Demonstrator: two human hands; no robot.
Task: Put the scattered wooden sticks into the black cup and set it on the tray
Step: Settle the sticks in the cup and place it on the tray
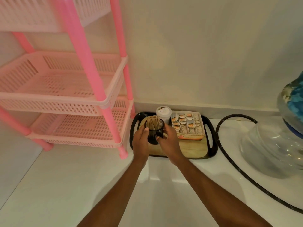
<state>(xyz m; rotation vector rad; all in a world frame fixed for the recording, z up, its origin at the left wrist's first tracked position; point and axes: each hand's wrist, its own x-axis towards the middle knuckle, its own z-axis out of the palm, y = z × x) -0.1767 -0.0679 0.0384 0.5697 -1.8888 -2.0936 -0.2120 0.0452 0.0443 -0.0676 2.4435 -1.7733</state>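
While sticks (153,122) stand in the black cup (155,136) at the tray's (214,145) 9 o'clock side, left hand (141,143) and right hand (168,141) both curl round it

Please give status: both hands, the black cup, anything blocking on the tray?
Left hand and right hand grip the black cup from both sides. Wooden sticks stand inside; cup over the tray, touchdown unclear. White jar behind it, sachet box to its right.

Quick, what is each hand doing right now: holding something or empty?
Left hand: grips the black cup of wooden sticks on its left side.
Right hand: grips the same cup on its right side.
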